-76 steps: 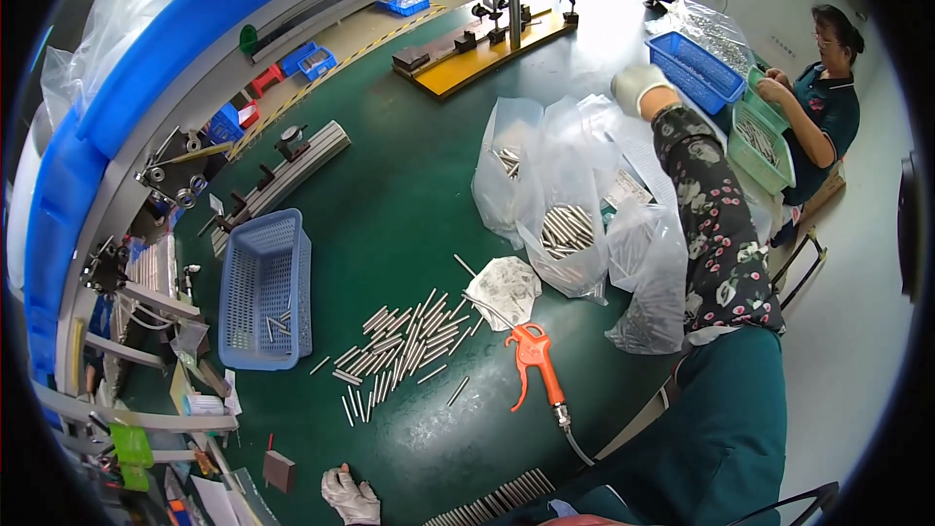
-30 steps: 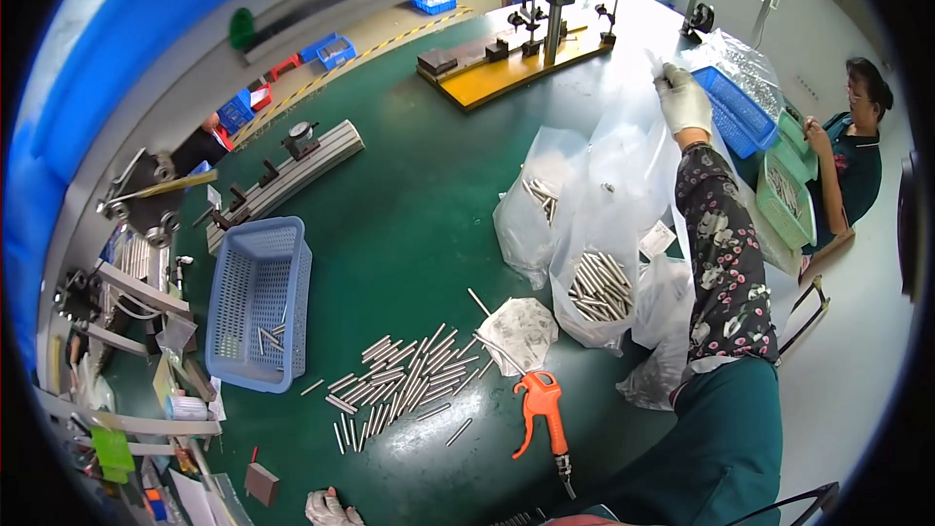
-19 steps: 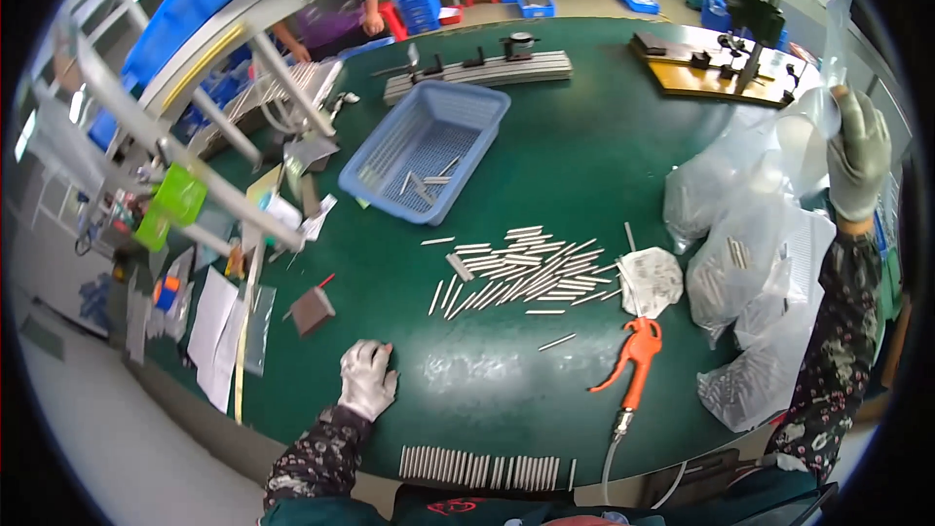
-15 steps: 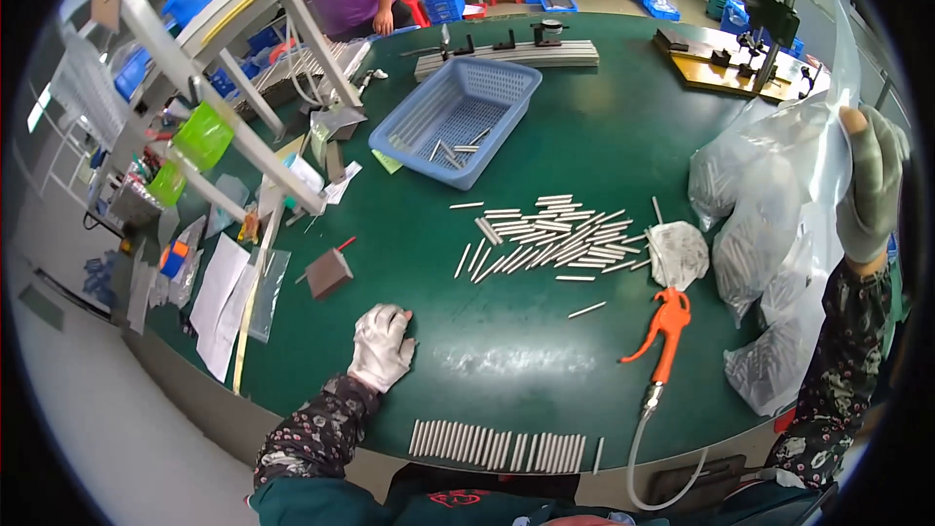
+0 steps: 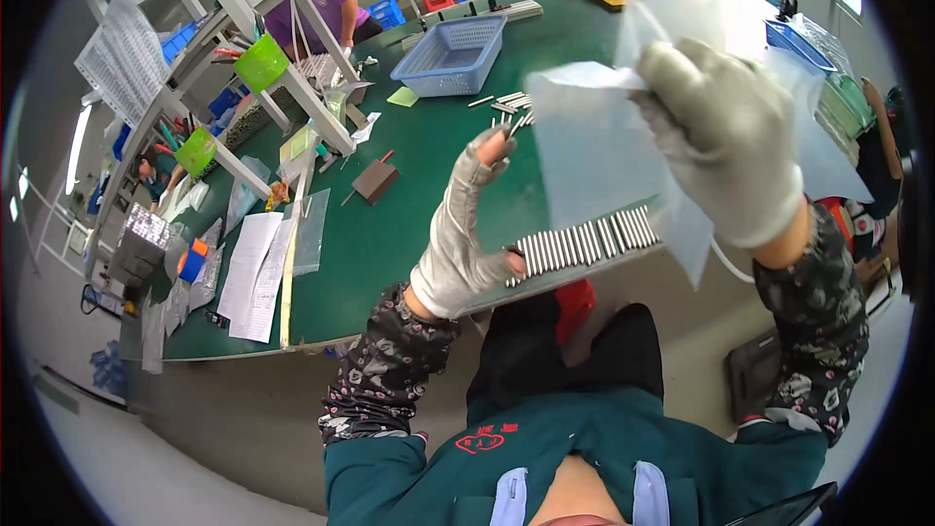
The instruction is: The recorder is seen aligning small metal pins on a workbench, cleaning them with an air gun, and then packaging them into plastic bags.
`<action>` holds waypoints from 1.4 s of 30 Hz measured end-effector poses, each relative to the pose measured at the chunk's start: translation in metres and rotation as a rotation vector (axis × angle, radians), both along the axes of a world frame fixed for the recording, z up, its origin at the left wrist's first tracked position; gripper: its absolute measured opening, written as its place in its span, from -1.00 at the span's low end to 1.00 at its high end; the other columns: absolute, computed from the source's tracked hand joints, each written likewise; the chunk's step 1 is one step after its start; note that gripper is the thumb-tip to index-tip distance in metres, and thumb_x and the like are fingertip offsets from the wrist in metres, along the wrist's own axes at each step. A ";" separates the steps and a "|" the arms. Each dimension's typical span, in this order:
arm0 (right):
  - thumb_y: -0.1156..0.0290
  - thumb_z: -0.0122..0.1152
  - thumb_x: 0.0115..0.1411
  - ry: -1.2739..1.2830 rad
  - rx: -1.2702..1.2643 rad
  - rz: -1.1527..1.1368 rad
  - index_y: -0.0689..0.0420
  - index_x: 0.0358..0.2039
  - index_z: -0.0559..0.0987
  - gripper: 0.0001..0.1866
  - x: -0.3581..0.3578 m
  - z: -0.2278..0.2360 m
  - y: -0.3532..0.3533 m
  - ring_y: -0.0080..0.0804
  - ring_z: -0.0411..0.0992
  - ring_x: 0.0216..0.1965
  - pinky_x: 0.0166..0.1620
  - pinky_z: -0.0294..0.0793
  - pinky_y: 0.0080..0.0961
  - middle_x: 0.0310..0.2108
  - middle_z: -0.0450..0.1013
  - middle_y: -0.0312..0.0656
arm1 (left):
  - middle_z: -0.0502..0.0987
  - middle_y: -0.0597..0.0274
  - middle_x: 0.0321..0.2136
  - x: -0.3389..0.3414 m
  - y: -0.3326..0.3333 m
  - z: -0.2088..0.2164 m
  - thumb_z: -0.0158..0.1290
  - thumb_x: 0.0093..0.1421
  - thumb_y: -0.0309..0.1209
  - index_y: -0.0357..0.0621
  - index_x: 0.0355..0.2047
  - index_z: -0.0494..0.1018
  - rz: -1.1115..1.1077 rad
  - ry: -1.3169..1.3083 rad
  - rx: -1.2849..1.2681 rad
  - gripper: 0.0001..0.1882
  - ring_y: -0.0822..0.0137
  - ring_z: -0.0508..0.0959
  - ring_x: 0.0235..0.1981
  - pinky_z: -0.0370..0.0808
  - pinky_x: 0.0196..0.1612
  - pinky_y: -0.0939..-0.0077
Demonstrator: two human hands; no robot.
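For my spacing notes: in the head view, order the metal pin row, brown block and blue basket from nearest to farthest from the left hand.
1. Metal pin row: right of the left hand.
2. Brown block: upper left of it.
3. Blue basket: beyond the brown block.

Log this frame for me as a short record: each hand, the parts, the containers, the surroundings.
Left hand: gloved, fingers spread, no object visible in its grasp; thumb near the rod row's left end, contact unclear
Right hand: gloved, raised, gripping a translucent plastic bag
Rod row: metal rods side by side along the near table edge
Loose rods: scattered metal rods, partly hidden by the bag
Container: blue perforated basket beyond the left hand
Surface: green table
Also on table: brown block, papers
Background: person in purple
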State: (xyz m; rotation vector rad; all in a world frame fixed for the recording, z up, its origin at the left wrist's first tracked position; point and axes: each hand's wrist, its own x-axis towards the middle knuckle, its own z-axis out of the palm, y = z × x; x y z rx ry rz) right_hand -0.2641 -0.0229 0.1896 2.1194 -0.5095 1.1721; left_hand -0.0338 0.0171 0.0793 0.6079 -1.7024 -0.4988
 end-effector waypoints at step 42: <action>0.12 0.11 0.16 -0.551 2.216 0.842 0.29 -0.12 0.38 -0.52 0.061 -0.132 -0.036 -0.34 0.48 -0.43 -0.36 0.52 -0.42 -0.36 0.45 -0.09 | 0.55 0.18 -0.40 0.030 0.060 -0.046 -0.04 0.21 -0.44 -0.15 -0.28 0.44 0.524 0.442 0.596 -0.89 0.47 0.53 -0.49 0.36 -0.57 0.72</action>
